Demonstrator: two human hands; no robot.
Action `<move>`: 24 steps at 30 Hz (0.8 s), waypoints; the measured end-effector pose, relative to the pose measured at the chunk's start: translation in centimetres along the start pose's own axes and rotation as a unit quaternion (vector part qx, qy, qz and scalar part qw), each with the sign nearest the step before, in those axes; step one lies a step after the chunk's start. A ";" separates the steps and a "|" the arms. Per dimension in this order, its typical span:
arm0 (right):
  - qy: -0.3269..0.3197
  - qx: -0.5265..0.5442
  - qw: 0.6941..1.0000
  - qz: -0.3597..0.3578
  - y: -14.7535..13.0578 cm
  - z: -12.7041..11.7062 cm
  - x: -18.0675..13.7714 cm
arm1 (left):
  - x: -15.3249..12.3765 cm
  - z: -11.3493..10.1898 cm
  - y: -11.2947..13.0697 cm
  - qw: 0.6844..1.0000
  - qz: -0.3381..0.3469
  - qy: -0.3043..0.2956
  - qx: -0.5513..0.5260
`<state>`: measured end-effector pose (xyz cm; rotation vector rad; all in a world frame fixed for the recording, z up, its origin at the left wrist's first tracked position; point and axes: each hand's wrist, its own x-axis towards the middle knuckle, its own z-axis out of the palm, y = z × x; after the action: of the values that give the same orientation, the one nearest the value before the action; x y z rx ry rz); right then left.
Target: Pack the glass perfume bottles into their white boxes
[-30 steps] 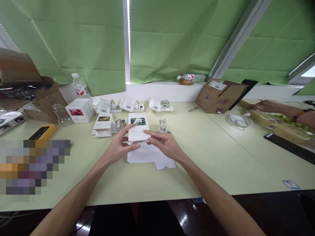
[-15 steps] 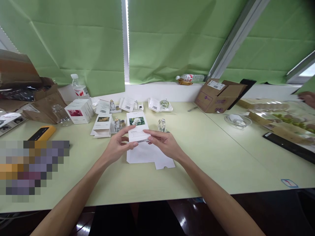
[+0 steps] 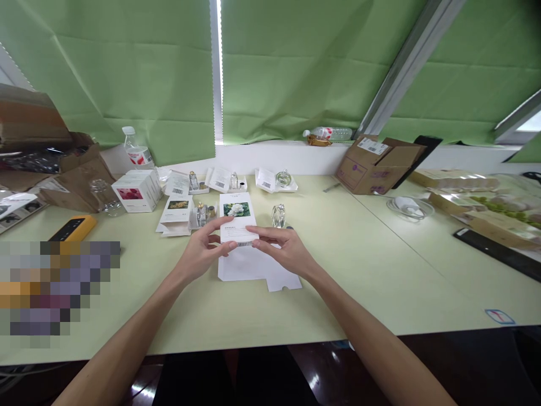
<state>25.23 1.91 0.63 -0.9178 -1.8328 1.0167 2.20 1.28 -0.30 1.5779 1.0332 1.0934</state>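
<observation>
So, a tall white box (image 3: pixel 236 217) with a flower photo on its face is being held at the middle of the table (image 3: pixel 359 265). It's pinched at its near end from both sides. The left hand (image 3: pixel 203 254) is closed narrow on the near-left edge and the right hand (image 3: pixel 283 251) on the near-right edge, fingertips only, while the far end sticks out unsupported. A flat white card sheet (image 3: pixel 253 273) is lying right under the hands, partly covered by them. Honestly, the thing to be watched is the little glass bottle (image 3: pixel 278 215) standing just beside the right hand on its far side. It could easily be tipped by a knuckle if that hand gets swung outward. More small bottles (image 3: pixel 203 214) and an opened box (image 3: pixel 176 215) are parked just to the far left of the left hand, so a sideways nudge there could topple them too. With such a light fingertip grip, the box could also be let slip or get creased if it's squeezed harder. A box with a pink picture (image 3: pixel 137 190) and a water bottle (image 3: pixel 136 151) are sitting well off at the far left, and a brown carton (image 3: pixel 376 163) at the far right.
</observation>
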 end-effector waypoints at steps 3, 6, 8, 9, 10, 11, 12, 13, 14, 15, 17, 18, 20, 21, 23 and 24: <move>0.002 -0.001 1.000 -0.003 0.1 0.0 0.1 | 0.0 0.1 0.0 1.000 -0.001 0.004 0.008; 0.003 -0.001 1.000 -0.003 0.1 0.1 0.1 | -0.1 0.1 0.2 1.000 0.000 0.006 0.019; 0.005 -0.001 1.000 -0.003 0.1 0.1 0.1 | -0.1 0.2 0.3 1.000 -0.001 0.006 0.025; 0.005 -0.001 1.000 -0.002 0.1 0.1 0.0 | -0.1 0.2 0.3 1.000 -0.001 0.007 0.028; 0.005 -0.001 1.000 -0.002 0.1 0.2 0.0 | -0.1 0.2 0.3 1.000 0.000 0.008 0.030; 0.005 -0.001 1.000 -0.001 0.1 0.1 0.0 | -0.1 0.2 0.4 0.999 0.000 0.009 0.032; 0.006 -0.001 1.000 0.000 0.1 0.1 0.0 | -0.1 0.2 0.4 0.999 0.000 0.009 0.033; 0.006 0.000 1.000 0.000 0.1 0.1 0.0 | -0.1 0.2 0.4 0.999 -0.001 0.009 0.034; 0.006 0.001 1.000 0.000 0.1 0.1 0.0 | -0.1 0.2 0.4 0.999 -0.002 0.009 0.035; 0.005 0.002 1.000 0.000 0.1 0.1 0.0 | -0.1 0.2 0.4 0.999 -0.002 0.009 0.036; 0.003 0.003 1.000 0.000 0.1 0.2 0.1 | -0.1 0.2 0.4 0.999 0.000 0.009 0.039; 0.003 0.003 1.000 0.000 0.1 0.2 0.1 | -0.1 0.2 0.4 0.999 0.000 0.009 0.040; 0.007 0.004 1.000 0.000 0.1 0.2 0.1 | -0.1 0.1 0.4 0.999 0.001 0.009 0.043; 0.008 0.004 1.000 -0.001 0.2 0.3 0.1 | -0.1 0.1 0.5 0.999 0.001 0.008 0.044; 0.009 0.002 1.000 -0.002 0.3 0.3 0.1 | -0.2 0.2 0.5 0.999 0.001 0.007 0.045; 0.009 -0.002 1.000 -0.003 0.4 0.3 0.1 | -0.2 0.2 0.5 0.999 0.001 0.007 0.046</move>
<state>24.96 2.05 0.20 -0.9204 -1.8232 0.9981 2.40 0.97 0.09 1.6462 1.1053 1.0724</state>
